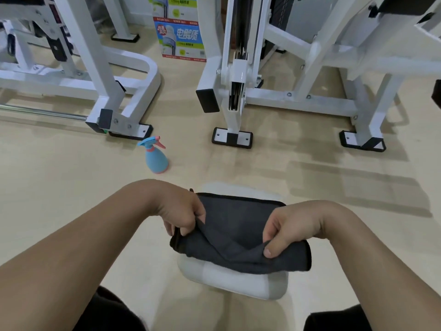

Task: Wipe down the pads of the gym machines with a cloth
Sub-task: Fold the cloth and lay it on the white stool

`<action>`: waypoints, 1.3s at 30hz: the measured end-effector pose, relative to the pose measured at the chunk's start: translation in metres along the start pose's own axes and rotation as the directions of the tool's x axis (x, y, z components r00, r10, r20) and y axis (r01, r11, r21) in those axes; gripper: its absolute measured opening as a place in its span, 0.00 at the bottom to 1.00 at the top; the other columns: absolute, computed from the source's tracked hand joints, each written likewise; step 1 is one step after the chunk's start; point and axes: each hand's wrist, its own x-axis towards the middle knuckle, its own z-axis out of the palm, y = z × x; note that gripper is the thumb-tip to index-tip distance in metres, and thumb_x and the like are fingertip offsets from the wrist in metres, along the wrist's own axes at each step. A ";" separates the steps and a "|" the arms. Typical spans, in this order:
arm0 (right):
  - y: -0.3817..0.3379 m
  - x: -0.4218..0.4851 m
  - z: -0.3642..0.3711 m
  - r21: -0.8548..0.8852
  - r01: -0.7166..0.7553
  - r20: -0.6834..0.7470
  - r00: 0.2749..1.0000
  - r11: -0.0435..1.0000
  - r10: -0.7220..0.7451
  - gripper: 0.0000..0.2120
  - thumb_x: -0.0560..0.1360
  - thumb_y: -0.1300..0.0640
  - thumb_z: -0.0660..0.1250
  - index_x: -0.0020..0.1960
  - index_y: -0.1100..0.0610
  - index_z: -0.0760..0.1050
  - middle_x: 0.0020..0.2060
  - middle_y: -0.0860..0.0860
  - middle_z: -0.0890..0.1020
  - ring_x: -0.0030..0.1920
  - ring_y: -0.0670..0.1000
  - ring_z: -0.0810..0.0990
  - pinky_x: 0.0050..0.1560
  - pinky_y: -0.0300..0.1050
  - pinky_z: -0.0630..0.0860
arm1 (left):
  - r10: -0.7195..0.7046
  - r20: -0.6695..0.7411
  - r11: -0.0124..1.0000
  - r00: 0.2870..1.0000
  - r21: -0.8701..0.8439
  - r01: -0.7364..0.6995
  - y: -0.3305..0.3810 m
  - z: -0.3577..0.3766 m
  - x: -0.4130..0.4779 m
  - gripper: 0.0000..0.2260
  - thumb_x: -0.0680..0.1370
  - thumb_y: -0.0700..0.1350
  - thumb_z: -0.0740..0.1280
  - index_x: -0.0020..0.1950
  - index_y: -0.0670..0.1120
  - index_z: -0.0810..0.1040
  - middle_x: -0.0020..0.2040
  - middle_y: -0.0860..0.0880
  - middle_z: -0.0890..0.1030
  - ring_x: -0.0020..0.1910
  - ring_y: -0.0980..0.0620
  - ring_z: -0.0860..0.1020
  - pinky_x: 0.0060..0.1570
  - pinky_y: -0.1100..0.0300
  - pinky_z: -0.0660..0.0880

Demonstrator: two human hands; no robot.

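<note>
Our left hand (182, 212) and right hand (285, 229) pinch the cloth (238, 223) on the pad (226, 281); we judge it light, limp, best held by its edges.

The only view comes from a wide-angle camera on the person's head, facing forward and tilted steeply down. Both forearms (71, 249) enter from the bottom corners. The left hand (182, 211) and right hand (286, 231) lie close beneath the lens, low in the middle, at the cloth (238, 228) over the white pad (226, 280). Beyond them the floor (59, 187) stretches away past a spray bottle (156, 158) to the white machine frames (238, 91), which lean outward toward the upper corners
</note>
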 end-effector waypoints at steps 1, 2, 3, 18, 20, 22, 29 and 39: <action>0.006 0.002 -0.002 0.053 0.000 -0.013 1.000 0.999 0.001 0.06 0.76 0.55 0.75 0.40 0.51 0.85 0.37 0.48 0.85 0.41 0.48 0.82 0.47 0.46 0.77 | 0.002 -0.012 0.999 1.000 -0.033 -0.002 0.001 -0.001 0.006 0.13 0.75 0.33 0.64 0.54 0.46 0.81 0.50 0.44 0.84 0.46 0.48 0.83 0.54 0.53 0.84; 0.013 0.004 -0.005 0.091 0.002 -0.059 0.998 0.996 0.004 0.07 0.77 0.54 0.74 0.40 0.51 0.84 0.38 0.48 0.84 0.41 0.49 0.82 0.48 0.46 0.76 | 0.004 -0.039 0.998 0.999 -0.060 -0.007 -0.001 -0.003 0.012 0.11 0.75 0.33 0.64 0.53 0.46 0.80 0.52 0.43 0.83 0.46 0.47 0.84 0.53 0.52 0.84; 0.022 0.006 -0.008 0.113 0.000 -0.136 0.991 0.994 0.015 0.08 0.77 0.54 0.73 0.39 0.51 0.83 0.38 0.49 0.84 0.41 0.50 0.81 0.47 0.46 0.75 | 0.007 -0.080 0.996 0.997 -0.087 -0.014 -0.004 -0.006 0.017 0.11 0.76 0.34 0.63 0.53 0.46 0.79 0.53 0.42 0.83 0.46 0.46 0.84 0.52 0.52 0.84; 0.041 0.073 -0.011 0.063 -0.253 -0.845 0.502 0.966 0.187 0.22 0.69 0.43 0.77 0.59 0.46 0.74 0.55 0.47 0.70 0.61 0.53 0.73 0.48 0.47 0.72 | -0.278 -0.105 0.779 0.955 -0.606 0.160 -0.048 0.019 0.084 0.29 0.77 0.69 0.62 0.66 0.48 0.77 0.59 0.46 0.83 0.53 0.43 0.85 0.56 0.44 0.83; 0.029 0.069 -0.012 0.013 -0.258 -0.870 0.474 0.966 0.139 0.17 0.71 0.44 0.76 0.56 0.47 0.76 0.55 0.48 0.71 0.62 0.53 0.72 0.48 0.47 0.71 | -0.259 -0.184 0.786 0.948 -0.611 0.096 -0.045 0.027 0.089 0.31 0.72 0.69 0.72 0.64 0.47 0.76 0.57 0.46 0.83 0.50 0.43 0.86 0.49 0.48 0.85; 0.017 0.068 -0.010 0.019 -0.203 -0.848 0.515 0.979 0.124 0.12 0.72 0.43 0.74 0.49 0.48 0.77 0.52 0.47 0.77 0.55 0.51 0.77 0.49 0.48 0.75 | -0.258 -0.330 0.889 0.908 -0.449 0.090 -0.038 0.038 0.093 0.27 0.74 0.60 0.75 0.63 0.44 0.74 0.55 0.46 0.80 0.50 0.45 0.84 0.47 0.49 0.85; -0.004 0.081 0.003 0.034 -0.158 -0.521 0.840 0.987 0.152 0.14 0.77 0.42 0.69 0.49 0.53 0.78 0.46 0.55 0.86 0.46 0.55 0.86 0.49 0.52 0.84 | -0.247 -0.474 0.933 0.845 -0.351 0.075 -0.048 0.033 0.091 0.16 0.77 0.49 0.74 0.59 0.44 0.76 0.54 0.45 0.81 0.52 0.46 0.81 0.51 0.49 0.84; -0.020 0.084 0.003 0.266 0.134 -0.528 0.849 0.955 0.028 0.14 0.82 0.43 0.63 0.53 0.52 0.81 0.48 0.54 0.86 0.43 0.51 0.85 0.50 0.51 0.84 | -0.258 -0.459 0.656 0.850 -0.729 -0.194 -0.044 0.000 0.038 0.10 0.74 0.40 0.73 0.52 0.41 0.76 0.51 0.41 0.83 0.47 0.43 0.83 0.42 0.50 0.84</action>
